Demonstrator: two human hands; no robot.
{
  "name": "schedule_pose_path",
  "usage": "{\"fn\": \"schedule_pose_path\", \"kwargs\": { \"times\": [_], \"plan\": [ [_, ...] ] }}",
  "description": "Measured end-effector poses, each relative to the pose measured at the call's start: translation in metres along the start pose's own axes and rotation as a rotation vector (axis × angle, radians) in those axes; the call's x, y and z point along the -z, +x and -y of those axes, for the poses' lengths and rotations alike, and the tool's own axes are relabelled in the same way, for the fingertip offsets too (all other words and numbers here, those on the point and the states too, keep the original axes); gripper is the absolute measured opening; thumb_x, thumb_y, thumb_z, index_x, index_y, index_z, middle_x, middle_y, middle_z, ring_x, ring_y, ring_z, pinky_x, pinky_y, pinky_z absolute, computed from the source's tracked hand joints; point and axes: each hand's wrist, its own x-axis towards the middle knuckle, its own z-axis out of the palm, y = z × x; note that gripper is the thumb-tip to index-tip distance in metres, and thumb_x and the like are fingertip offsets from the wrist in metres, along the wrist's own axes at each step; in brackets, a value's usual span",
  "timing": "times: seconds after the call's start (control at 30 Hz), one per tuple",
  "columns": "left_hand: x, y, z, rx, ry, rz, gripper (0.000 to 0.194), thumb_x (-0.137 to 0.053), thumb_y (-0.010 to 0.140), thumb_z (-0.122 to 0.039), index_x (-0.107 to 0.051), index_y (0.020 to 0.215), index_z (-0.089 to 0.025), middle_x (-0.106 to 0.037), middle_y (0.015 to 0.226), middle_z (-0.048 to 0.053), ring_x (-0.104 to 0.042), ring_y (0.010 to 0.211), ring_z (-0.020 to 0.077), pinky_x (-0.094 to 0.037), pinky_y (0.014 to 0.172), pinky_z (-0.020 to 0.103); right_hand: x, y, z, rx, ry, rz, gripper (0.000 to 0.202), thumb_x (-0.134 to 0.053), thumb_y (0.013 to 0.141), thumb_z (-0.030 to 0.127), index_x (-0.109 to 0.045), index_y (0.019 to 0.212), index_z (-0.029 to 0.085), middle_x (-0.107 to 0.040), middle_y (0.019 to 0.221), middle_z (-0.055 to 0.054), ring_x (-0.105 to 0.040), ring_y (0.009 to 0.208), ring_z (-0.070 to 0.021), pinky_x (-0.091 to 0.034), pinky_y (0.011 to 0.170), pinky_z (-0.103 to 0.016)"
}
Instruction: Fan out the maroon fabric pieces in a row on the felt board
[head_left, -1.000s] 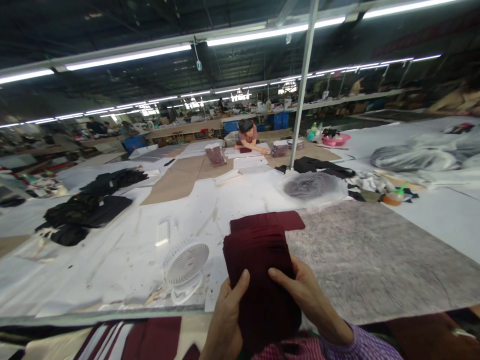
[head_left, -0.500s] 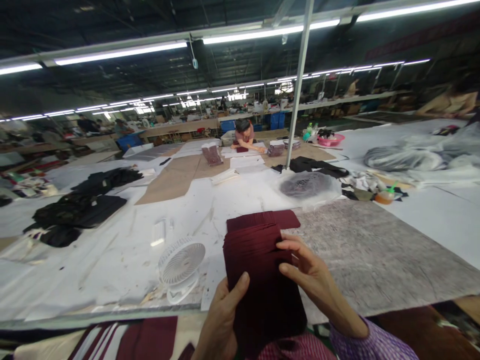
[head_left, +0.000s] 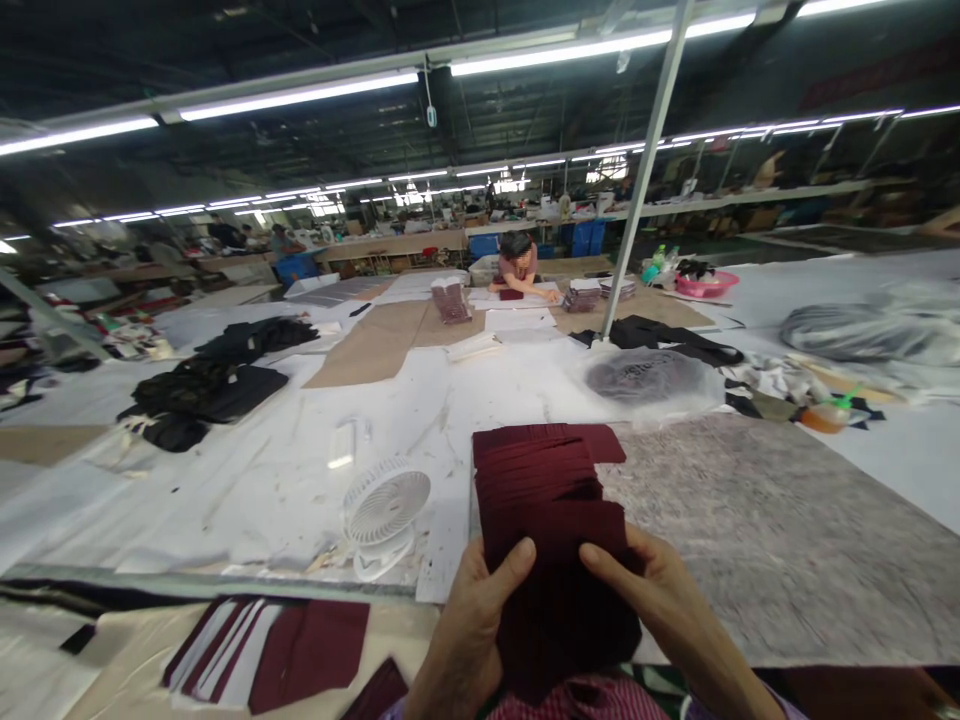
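A fanned stack of maroon fabric pieces [head_left: 555,560] is held up in front of me, its layers stepped toward the far end. My left hand [head_left: 487,610] grips its left side, thumb on top. On the right side my right hand [head_left: 645,575] closes round the stack, thumb on the top piece and fingers behind it. Just past the stack lies another maroon fabric piece [head_left: 609,442] on the table. To the left stands a small white fan [head_left: 390,505].
Maroon and white fabric pieces [head_left: 300,650] lie at lower left. Dark cloth [head_left: 217,390] is heaped farther left. A metal pole [head_left: 649,160] rises from the table near a plastic-wrapped bundle [head_left: 645,380]. Across the table a person [head_left: 517,265] leans over maroon cloth.
My right hand, earlier with fingers spread at the stack's edge, now grips its right side. The top piece sits shifted to the right. The view has turned slightly left.
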Motion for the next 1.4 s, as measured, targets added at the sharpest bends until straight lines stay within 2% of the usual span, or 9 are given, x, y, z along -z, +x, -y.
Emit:
{"fn": "schedule_pose_path", "kwargs": {
  "times": [0.2, 0.4, 0.5, 0.6, 0.67, 0.87, 1.0, 1.27, 1.4],
  "plan": [
    [0.002, -0.002, 0.001, -0.011, -0.027, -0.019, 0.049, -0.072, 0.072, -0.022, -0.059, 0.118, -0.013, -0.073, 0.101, 0.016, -0.066, 0.100, 0.0301, -0.047, 0.096, 0.046, -0.003, 0.000, 0.004, -0.020, -0.015, 0.023, 0.030, -0.072, 0.072, 0.045, -0.073, 0.093, 0.025, -0.073, 0.085, -0.003, -0.065, 0.086, -0.0258, -0.053, 0.080, -0.038],
    [0.007, 0.001, 0.001, 0.032, -0.051, -0.064, 0.045, -0.071, 0.073, -0.025, -0.062, 0.115, -0.012, -0.075, 0.092, 0.014, -0.067, 0.098, 0.0300, -0.048, 0.095, 0.046, -0.004, 0.001, 0.005, 0.056, -0.074, 0.071, 0.024, -0.068, 0.077, 0.043, -0.070, 0.091, 0.023, -0.068, 0.083, -0.003, -0.063, 0.085, -0.0237, -0.052, 0.079, -0.035],
    [0.008, 0.002, -0.001, 0.033, -0.044, -0.077, 0.048, -0.072, 0.072, -0.023, -0.060, 0.118, -0.014, -0.075, 0.093, 0.013, -0.067, 0.098, 0.0294, -0.048, 0.095, 0.044, -0.003, 0.005, 0.005, 0.130, -0.033, 0.085, 0.020, -0.068, 0.079, 0.039, -0.065, 0.091, 0.024, -0.065, 0.097, -0.003, -0.061, 0.090, -0.0217, -0.051, 0.079, -0.033],
    [0.008, 0.000, -0.002, 0.025, -0.034, -0.061, 0.053, -0.071, 0.072, -0.022, -0.057, 0.123, -0.016, -0.075, 0.095, 0.012, -0.067, 0.098, 0.0286, -0.048, 0.096, 0.043, 0.001, 0.009, 0.005, 0.254, 0.003, 0.020, 0.020, -0.071, 0.078, 0.035, -0.061, 0.094, 0.028, -0.050, 0.123, -0.002, -0.053, 0.110, -0.0210, -0.048, 0.084, -0.029],
    [0.008, -0.001, -0.001, 0.036, -0.029, -0.046, 0.054, -0.072, 0.072, -0.022, -0.056, 0.124, -0.016, -0.075, 0.096, 0.012, -0.067, 0.098, 0.0287, -0.047, 0.096, 0.043, 0.003, 0.012, 0.007, 0.293, -0.022, 0.005, 0.021, -0.071, 0.077, 0.032, -0.060, 0.095, 0.030, -0.043, 0.129, -0.001, -0.049, 0.115, -0.0201, -0.046, 0.086, -0.027],
    [0.014, -0.001, 0.004, 0.067, 0.024, -0.042, 0.045, -0.072, 0.072, -0.024, -0.063, 0.114, -0.013, -0.075, 0.093, 0.013, -0.067, 0.097, 0.0290, -0.048, 0.095, 0.043, 0.002, 0.013, 0.018, 0.287, -0.053, 0.069, 0.017, -0.071, 0.077, 0.030, -0.060, 0.090, 0.029, -0.051, 0.103, 0.001, -0.053, 0.095, -0.0152, -0.046, 0.079, -0.024],
    [0.016, -0.001, 0.003, 0.076, 0.053, -0.063, 0.040, -0.073, 0.071, -0.026, -0.066, 0.108, -0.013, -0.075, 0.092, 0.013, -0.068, 0.096, 0.0288, -0.049, 0.093, 0.043, 0.000, 0.014, 0.020, 0.260, -0.096, 0.079, 0.016, -0.071, 0.076, 0.030, -0.060, 0.087, 0.027, -0.051, 0.099, 0.001, -0.052, 0.090, -0.0149, -0.044, 0.078, -0.025],
    [0.019, -0.001, -0.001, 0.073, 0.129, -0.047, 0.042, -0.073, 0.071, -0.026, -0.065, 0.110, -0.013, -0.075, 0.091, 0.012, -0.068, 0.095, 0.0285, -0.049, 0.093, 0.041, 0.001, 0.018, 0.019, 0.171, -0.129, 0.092, 0.019, -0.071, 0.073, 0.029, -0.059, 0.087, 0.025, -0.052, 0.095, 0.001, -0.052, 0.090, -0.0174, -0.042, 0.076, -0.028],
    [0.019, 0.000, -0.004, 0.061, 0.101, -0.049, 0.048, -0.073, 0.071, -0.026, -0.062, 0.117, -0.014, -0.075, 0.093, 0.013, -0.068, 0.095, 0.0283, -0.050, 0.092, 0.040, 0.002, 0.018, 0.016, 0.144, -0.073, 0.155, 0.018, -0.072, 0.074, 0.033, -0.060, 0.082, 0.023, -0.050, 0.092, 0.000, -0.052, 0.088, -0.0169, -0.044, 0.072, -0.027]
  ]
}}
